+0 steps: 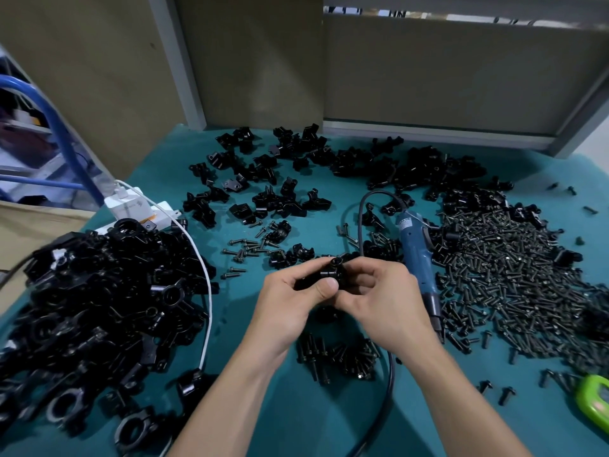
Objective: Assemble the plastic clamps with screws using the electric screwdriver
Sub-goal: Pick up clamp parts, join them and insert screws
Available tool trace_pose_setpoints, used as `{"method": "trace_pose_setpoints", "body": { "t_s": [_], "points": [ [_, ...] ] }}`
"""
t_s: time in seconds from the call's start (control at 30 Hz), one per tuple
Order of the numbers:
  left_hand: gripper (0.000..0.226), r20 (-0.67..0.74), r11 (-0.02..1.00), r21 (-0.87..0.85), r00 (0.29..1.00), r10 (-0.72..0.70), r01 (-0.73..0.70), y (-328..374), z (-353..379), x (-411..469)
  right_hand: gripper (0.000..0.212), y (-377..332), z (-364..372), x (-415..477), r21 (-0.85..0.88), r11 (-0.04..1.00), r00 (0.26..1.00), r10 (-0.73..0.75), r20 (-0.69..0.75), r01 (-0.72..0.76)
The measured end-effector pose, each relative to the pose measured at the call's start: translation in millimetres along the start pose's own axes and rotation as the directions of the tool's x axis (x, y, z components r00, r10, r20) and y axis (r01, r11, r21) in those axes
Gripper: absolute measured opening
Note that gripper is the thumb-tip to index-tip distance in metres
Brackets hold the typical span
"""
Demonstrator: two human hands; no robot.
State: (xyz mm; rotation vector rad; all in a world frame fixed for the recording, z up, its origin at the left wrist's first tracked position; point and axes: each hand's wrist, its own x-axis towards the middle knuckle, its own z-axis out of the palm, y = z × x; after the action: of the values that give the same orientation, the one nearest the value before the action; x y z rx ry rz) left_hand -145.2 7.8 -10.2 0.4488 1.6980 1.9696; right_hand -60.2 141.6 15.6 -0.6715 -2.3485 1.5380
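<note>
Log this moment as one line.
phase: fitting clamp | left hand: holds clamp | right hand: holds clamp | electric screwdriver: lying on table

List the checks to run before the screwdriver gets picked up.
1. Clamp held: ok, left hand and right hand both pinch it.
2. Screw seated in the clamp: cannot tell, fingers cover it.
3. Electric screwdriver likely within reach: ok, it lies on the table just beside the right hand.
4. Right hand free for the tool: not ok, it holds the clamp.
5. More screws nearby: ok, screw pile on the right.
</note>
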Motion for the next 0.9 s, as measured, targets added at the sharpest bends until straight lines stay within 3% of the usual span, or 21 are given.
{"method": "trace_pose_setpoints", "body": {
  "t_s": [0.1, 0.23, 0.37, 0.43, 0.53, 0.6, 0.7, 0.77, 0.9],
  "points": [
    [0.035, 0.011, 0.999, 0.043, 1.000, 0.004, -0.004, -3.6, 0.5, 3.3, 0.043, -1.7, 1.1, -4.0, -0.020, 1.000, 1.000, 0.024, -0.005, -0.024],
    [0.036, 0.053, 0.999, 0.007, 0.998, -0.036, 0.035, -8.8, 2.6, 3.4, 0.047, -2.2, 1.9, -5.6, -0.037, 0.999, 0.999, 0.037, -0.030, -0.038],
    [0.040, 0.080, 0.992, -0.053, 0.990, -0.113, 0.118, -11.4, 1.0, 4.5, 0.025, -0.5, 0.0, -2.3, -0.144, 0.987, 0.997, 0.073, -0.026, -0.076],
    [0.042, 0.064, 0.988, -0.052, 0.988, -0.140, 0.144, -12.4, -1.5, 5.2, 0.025, -1.1, -0.4, -3.4, -0.162, 0.981, 0.994, 0.111, 0.000, -0.109],
    [0.020, -0.022, 0.982, -0.126, 0.989, -0.148, 0.144, -13.9, -6.1, 4.5, 0.027, 0.0, -1.9, -10.4, -0.202, 0.976, 0.997, 0.082, -0.005, -0.082],
    [0.023, -0.104, 0.960, -0.238, 0.979, -0.176, 0.147, -14.0, -11.0, 3.2, 0.020, 2.5, -4.9, -18.9, -0.369, 0.929, 0.998, 0.050, 0.037, -0.033],
    [0.065, -0.143, 0.937, -0.322, 0.971, -0.192, 0.137, -16.7, -20.3, 0.9, 0.018, 5.4, -1.2, -34.9, -0.644, 0.764, 0.963, 0.141, 0.228, 0.041],
    [0.073, -0.141, 0.932, -0.333, 0.970, -0.197, 0.141, -19.8, -23.7, -0.7, 0.024, 6.9, 7.3, -44.0, -0.720, 0.691, 0.956, 0.164, 0.243, 0.065],
    [0.073, -0.115, 0.925, -0.344, 0.971, -0.211, 0.160, -23.2, -23.0, -5.7, 0.005, 9.1, 24.7, -52.7, -0.769, 0.626, 0.978, 0.047, 0.204, 0.130]
  ]
}}
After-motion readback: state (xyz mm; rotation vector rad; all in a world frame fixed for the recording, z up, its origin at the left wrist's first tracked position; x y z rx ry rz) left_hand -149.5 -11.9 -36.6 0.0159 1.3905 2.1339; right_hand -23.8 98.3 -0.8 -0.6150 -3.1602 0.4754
